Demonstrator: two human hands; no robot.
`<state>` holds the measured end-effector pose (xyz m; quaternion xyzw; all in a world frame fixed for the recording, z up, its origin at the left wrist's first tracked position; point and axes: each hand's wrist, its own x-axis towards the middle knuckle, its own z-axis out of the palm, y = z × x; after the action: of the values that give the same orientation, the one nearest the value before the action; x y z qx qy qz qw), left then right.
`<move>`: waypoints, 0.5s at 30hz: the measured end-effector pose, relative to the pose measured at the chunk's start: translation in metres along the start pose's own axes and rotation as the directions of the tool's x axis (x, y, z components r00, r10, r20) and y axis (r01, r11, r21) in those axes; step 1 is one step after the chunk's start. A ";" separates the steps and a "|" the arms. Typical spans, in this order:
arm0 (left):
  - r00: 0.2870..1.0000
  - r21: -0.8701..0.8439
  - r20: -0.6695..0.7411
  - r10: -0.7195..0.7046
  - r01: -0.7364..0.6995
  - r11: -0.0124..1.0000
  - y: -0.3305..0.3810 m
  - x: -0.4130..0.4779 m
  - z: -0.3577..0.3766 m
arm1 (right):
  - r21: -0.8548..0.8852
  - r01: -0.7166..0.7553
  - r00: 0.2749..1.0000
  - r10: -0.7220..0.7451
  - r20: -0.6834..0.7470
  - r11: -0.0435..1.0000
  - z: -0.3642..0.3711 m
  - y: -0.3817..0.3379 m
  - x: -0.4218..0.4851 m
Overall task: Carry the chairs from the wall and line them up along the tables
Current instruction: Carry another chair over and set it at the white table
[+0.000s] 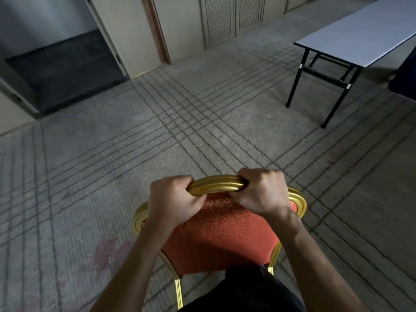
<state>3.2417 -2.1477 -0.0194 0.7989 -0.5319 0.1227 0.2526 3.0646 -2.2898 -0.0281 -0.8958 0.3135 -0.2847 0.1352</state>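
Patterned grey carpet with crossing dark line bands covers the floor. Beige wall panels run along the 12 o'clock side. A folding table, pale top on black legs, stands at 2 o'clock, with its long axis running toward 1 o'clock. A dark doormat lies in a doorway at 10 o'clock.

The banquet chair is at 6 o'clock, directly in front of the person and well apart from the table. It has a gold frame and red patterned upholstery. The backrest's long axis runs 6 to 12 o'clock, with its top rail farthest from the camera and its legs nearest. Leg contact with the carpet cannot be determined.

The left hand and right hand are both clenched around the top rail, fingers wrapped over it, side by side.
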 end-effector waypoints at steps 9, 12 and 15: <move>1.000 0.023 -0.020 -0.019 0.020 1.000 -0.006 0.180 0.071 | 0.037 0.018 1.000 -0.018 0.019 0.999 0.017 0.089 0.176; 1.000 0.006 -0.016 -0.024 0.024 1.000 -0.012 0.250 0.103 | 0.013 0.005 1.000 -0.005 0.002 1.000 0.027 0.127 0.243; 1.000 -0.028 -0.018 -0.018 0.017 0.999 -0.023 0.314 0.142 | -0.034 -0.008 1.000 0.009 0.011 0.999 0.046 0.163 0.303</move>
<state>3.3798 -2.4640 0.0011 0.7987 -0.5243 0.1205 0.2695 3.2068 -2.6053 -0.0046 -0.8981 0.3214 -0.2740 0.1227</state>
